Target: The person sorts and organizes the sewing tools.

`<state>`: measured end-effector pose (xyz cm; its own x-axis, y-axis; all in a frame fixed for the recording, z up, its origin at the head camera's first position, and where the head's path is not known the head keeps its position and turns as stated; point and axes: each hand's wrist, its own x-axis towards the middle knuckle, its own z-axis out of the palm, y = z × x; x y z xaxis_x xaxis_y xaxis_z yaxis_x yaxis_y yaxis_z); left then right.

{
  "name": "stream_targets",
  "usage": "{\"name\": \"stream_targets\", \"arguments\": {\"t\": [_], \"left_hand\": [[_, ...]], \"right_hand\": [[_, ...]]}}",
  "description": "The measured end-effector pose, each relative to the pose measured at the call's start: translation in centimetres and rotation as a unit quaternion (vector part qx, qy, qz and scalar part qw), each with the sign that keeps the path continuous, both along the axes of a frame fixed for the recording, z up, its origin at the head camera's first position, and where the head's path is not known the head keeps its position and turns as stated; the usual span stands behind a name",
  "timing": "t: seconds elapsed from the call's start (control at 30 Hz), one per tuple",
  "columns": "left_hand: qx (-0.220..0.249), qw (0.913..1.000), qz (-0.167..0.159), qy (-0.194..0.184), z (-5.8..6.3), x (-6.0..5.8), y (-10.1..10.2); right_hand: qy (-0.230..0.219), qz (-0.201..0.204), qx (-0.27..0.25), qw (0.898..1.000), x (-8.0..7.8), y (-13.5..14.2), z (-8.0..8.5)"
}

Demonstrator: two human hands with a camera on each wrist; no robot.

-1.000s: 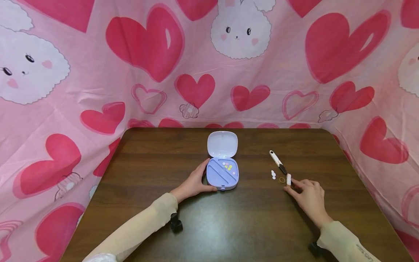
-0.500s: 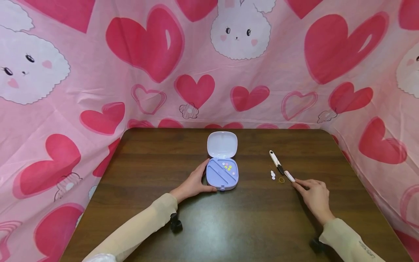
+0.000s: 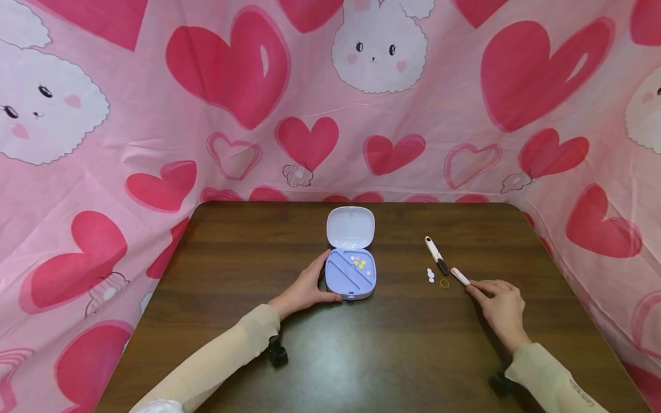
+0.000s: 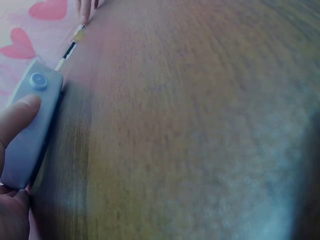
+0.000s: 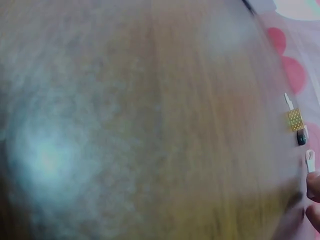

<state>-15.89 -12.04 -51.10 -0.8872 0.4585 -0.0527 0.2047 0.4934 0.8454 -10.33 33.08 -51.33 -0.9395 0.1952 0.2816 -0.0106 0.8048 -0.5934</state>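
A lavender case (image 3: 338, 281) stands on the table with its pale lid (image 3: 351, 228) raised. Several small yellow and pale discs (image 3: 360, 263) lie in its upper right compartment. My left hand (image 3: 304, 289) grips its left side, the thumb on the front by the round button (image 4: 38, 81). To the right, my right hand (image 3: 500, 307) pinches one end of a small, flat white piece (image 3: 459, 276) with a slotted tip; its exact kind I cannot tell. Just left of that piece are a thin gold ring-shaped thing (image 3: 444, 283) and a slim white-and-black tool (image 3: 436, 255).
Several small white rounded pieces (image 3: 431, 275) lie between the case and the right hand. The dark wood table (image 3: 392, 344) runs back to a pink cloth with hearts and rabbits (image 3: 310, 143), which also closes in both sides.
The white piece has swung from pointing away to slanting up and left in the right hand, which shifted slightly right. The left hand and case have stayed in place.
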Motion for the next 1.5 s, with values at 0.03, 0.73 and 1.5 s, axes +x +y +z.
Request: {"name": "stream_targets", "arguments": {"t": [0.03, 0.73, 1.5], "left_hand": [[0.000, 1.0000, 0.000, 0.000, 0.0, 0.0, 0.0], [0.000, 1.0000, -0.001, -0.003, 0.2, 0.1, 0.0], [-0.005, 1.0000, 0.000, -0.002, 0.3, 0.1, 0.0]], "right_hand": [[0.005, 0.004, -0.003, 1.000, 0.0, 0.0, 0.0], [0.072, 0.059, -0.022, 0.995, -0.1, -1.7, 1.6], [0.062, 0.107, -0.029, 0.992, -0.7, -5.0, 3.0]]}}
